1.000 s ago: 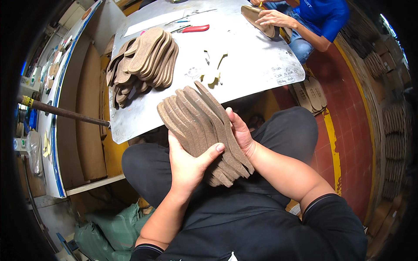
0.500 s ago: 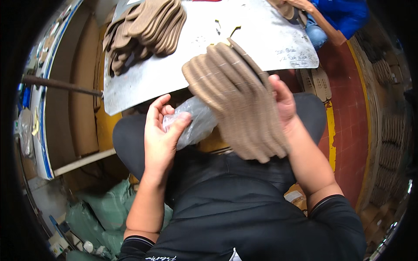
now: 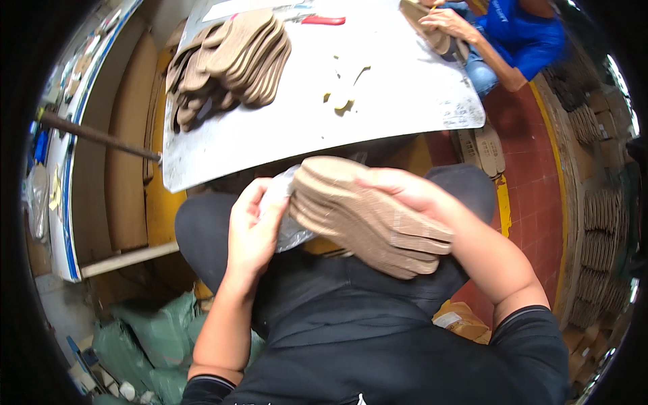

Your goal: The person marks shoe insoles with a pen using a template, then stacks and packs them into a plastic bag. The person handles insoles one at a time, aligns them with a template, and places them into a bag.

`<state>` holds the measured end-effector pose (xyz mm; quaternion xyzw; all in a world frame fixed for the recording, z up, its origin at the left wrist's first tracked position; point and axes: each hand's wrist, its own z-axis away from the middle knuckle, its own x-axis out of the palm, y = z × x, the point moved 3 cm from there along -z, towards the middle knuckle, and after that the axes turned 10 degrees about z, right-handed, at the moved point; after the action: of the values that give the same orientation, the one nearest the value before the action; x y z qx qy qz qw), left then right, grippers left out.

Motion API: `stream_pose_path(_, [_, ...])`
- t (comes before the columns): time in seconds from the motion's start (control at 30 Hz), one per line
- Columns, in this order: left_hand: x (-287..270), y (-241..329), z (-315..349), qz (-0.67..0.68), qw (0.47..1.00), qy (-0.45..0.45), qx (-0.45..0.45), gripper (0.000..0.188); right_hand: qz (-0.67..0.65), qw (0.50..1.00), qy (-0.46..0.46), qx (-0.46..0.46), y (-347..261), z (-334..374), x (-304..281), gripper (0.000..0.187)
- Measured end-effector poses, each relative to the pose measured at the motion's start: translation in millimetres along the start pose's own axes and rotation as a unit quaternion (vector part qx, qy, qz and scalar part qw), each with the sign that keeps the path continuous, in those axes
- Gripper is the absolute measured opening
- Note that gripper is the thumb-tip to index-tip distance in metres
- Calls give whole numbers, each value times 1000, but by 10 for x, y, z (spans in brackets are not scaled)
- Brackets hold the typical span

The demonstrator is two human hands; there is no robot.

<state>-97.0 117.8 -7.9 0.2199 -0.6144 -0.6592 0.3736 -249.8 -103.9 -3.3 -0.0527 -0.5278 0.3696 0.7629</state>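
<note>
Hands meet over the lap. Right hand [image 3: 398, 192], reaching toward nine o'clock, clasps a fanned stack of brown insoles [image 3: 368, 216]; left hand [image 3: 251, 233], fingers curled, pinches a clear plastic bag [image 3: 289, 212] at its end

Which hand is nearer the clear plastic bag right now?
Left. The left hand grips the clear plastic bag directly. The right hand lies on top of the stack of insoles, just beside the bag.
</note>
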Motion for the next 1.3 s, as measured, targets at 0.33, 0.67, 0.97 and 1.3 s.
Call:
stream_pose_path(0.33, [-32,-37,64,219,963,160,-5,30,187,970,86,132,228,-74,-326,67])
stream_pose_path(0.67, [348,-52,757,12,999,-37,24,34,-84,977,193,-26,571,-483,-536,38])
stream_pose_path(0.97, [323,23,635,228,971,61,33,12,-303,844,438,-59,821,-1341,-1225,52])
stream_pose_path(1.3, [-396,-572,-61,-255,962,26,-91,30,-165,739,646,-97,1044,-1656,-1945,56])
